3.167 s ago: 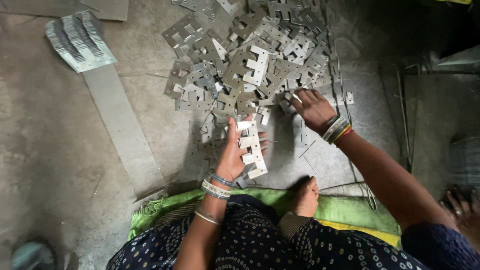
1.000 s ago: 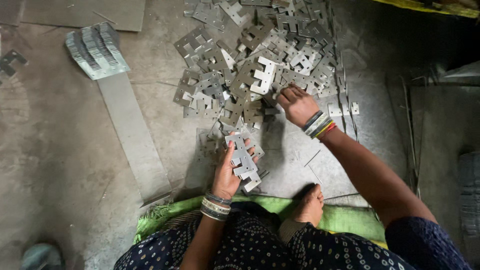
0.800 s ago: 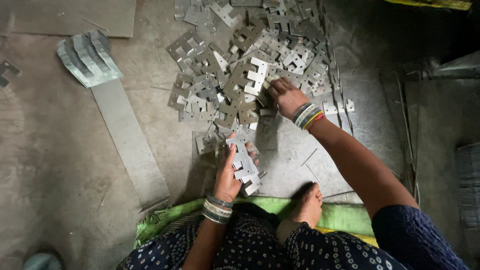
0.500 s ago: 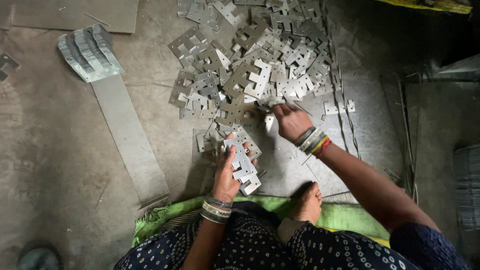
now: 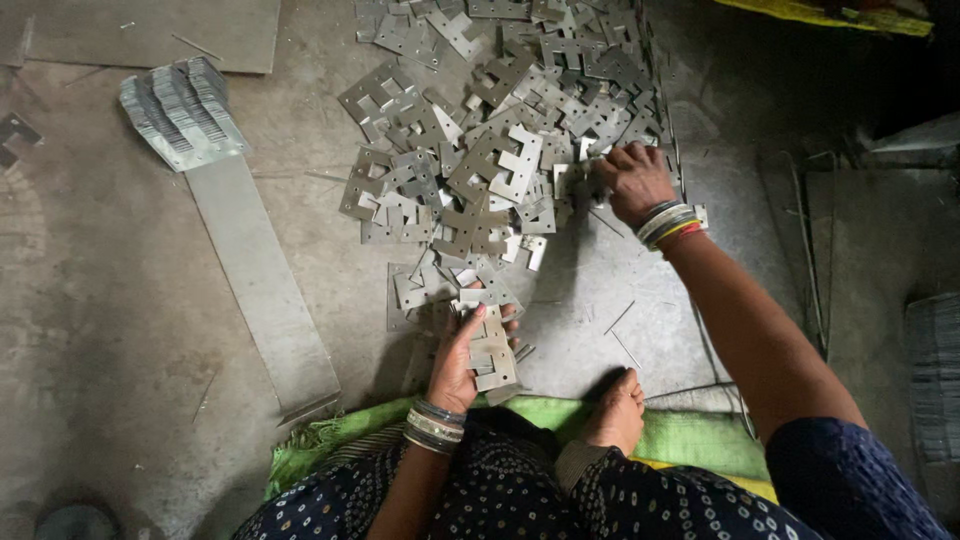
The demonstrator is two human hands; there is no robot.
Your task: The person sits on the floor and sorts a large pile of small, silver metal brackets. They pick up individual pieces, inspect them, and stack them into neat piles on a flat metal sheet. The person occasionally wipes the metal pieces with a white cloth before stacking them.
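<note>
A small stack of notched metal plates (image 5: 490,350) sits low in the frame's centre, clasped in the left hand (image 5: 462,358) (thumb across the top). Above it, the right hand (image 5: 632,182) curls its fingers into the right edge of the loose plate heap (image 5: 490,130) spread over the floor. A fanned bundle of plates (image 5: 182,112) lies at upper left.

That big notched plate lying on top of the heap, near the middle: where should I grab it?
Probably pinch the notched plate by its free lower-right edge, coming from the right hand side. It lies flat atop the pile, so that edge looks liftable.
</note>
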